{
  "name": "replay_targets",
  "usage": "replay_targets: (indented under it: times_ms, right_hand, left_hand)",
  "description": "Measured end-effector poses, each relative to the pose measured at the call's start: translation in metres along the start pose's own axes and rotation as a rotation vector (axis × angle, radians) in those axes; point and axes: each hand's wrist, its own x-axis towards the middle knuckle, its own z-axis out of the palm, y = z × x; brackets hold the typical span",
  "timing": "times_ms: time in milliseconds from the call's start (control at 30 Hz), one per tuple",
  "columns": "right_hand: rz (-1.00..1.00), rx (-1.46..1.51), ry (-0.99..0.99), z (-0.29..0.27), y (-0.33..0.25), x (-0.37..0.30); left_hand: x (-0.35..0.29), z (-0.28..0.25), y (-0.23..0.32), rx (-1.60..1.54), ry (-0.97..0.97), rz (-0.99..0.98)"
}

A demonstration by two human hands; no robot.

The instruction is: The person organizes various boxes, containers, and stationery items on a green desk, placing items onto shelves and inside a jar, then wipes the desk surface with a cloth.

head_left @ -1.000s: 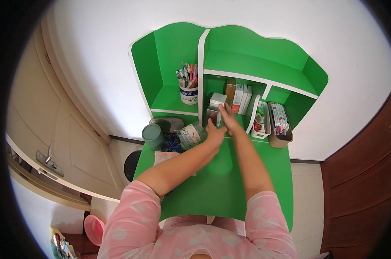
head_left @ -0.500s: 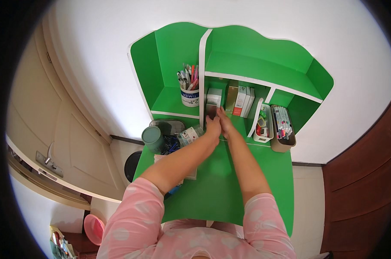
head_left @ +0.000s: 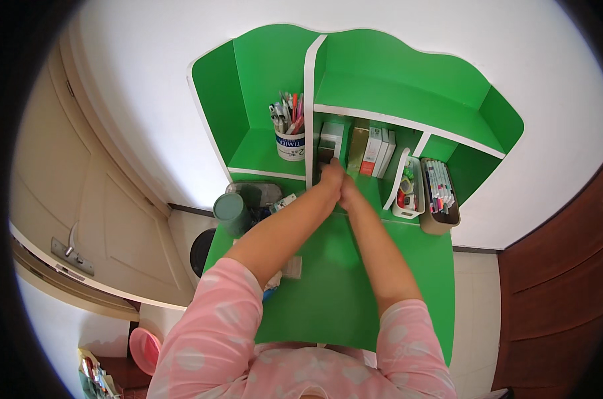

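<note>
Small rectangular boxes (head_left: pixel 331 130), white and silver-grey, flat-faced and square-edged; the near part shows a dark lower face. Exact count uncertain, the lower portion being hidden. Location: far left corner of the lower middle compartment of a green shelf unit (head_left: pixel 398 90), just right of its tall white-edged divider (head_left: pixel 309 100).

Left hand (head_left: pixel 332 174): at the near side of the boxes, overlapping them in view. Right hand (head_left: pixel 347 191): against the left hand, slightly nearer and to the right. Fingers of both: largely concealed; whether open, closed or gripping cannot be told.

Right of the boxes, same compartment: one upright brown-gold box (head_left: pixel 358 147); slim white boxes (head_left: pixel 385 155), upright, the leftmost with an orange-red patch.

Farther right: white basket (head_left: pixel 405 213) of small coloured items; brown bin (head_left: pixel 441 227) of markers (head_left: pixel 437 183).

Left of the divider: cylindrical pen holder (head_left: pixel 291 146), filled. Nearer, on the green surface (head_left: pixel 328 292): dark green canister (head_left: pixel 230 209).
</note>
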Motion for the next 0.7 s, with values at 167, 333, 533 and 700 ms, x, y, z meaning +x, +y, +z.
replay_targets:
  times_ms: [167, 333, 533, 700]
  right_hand:
    - [0.065, 0.013, 0.032, 0.02, -0.006, -0.034]
    - [-0.031, -0.24, 0.106, 0.042, -0.037, -0.084]
    - [-0.361, -0.472, -0.071, 0.1, -0.061, -0.148]
    - [-0.497, -0.731, -0.117, 0.115, -0.031, -0.191]
  left_hand:
    - [-0.032, -0.01, 0.01, 0.039, 0.046, 0.047]
    - [-0.113, -0.04, 0.075, 0.285, -0.368, 0.046]
    - [-0.17, -0.108, 0.133, 0.442, -0.62, 0.189]
    - [-0.209, -0.188, 0.154, 0.625, -0.74, 0.319]
